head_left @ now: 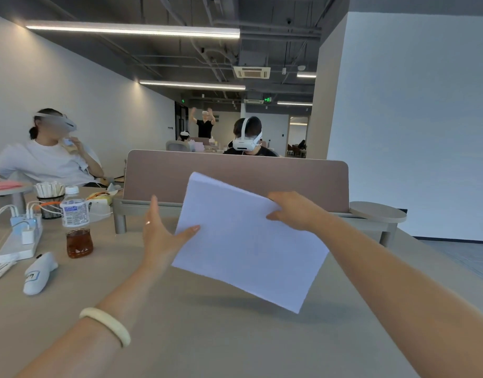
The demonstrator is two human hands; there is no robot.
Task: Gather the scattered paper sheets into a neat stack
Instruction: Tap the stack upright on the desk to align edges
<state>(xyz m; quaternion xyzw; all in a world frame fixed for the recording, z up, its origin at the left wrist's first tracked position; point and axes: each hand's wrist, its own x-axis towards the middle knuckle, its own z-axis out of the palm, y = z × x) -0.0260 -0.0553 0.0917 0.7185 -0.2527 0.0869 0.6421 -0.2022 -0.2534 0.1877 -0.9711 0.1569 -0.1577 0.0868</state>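
Observed from my remote station: the paper stack [248, 241] is off the table [207, 336], held in the air in front of the divider panel [234, 173] and tilted, its lower right corner dipping closest to the tabletop and throwing a shadow there. The sheets appear squared together, edges aligned (I cannot count them from this view). The right hand [294, 211] grips the stack's upper right edge, fingers curled over it. The left hand [159, 236] stands against the left edge with fingers straight and pointing up, thumb laid across the face of the top sheet; I cannot tell how firmly it bears on the paper. The two hands are apart, one on each side of the stack. A pale bracelet [106, 324] sits on the left wrist. To the left on the table I note a bottle [76, 222] partly filled with brown liquid, a power strip [19, 241] with chargers plugged in, a mesh cup [50, 200] of sticks, and a white handheld device [39, 274] lying flat.
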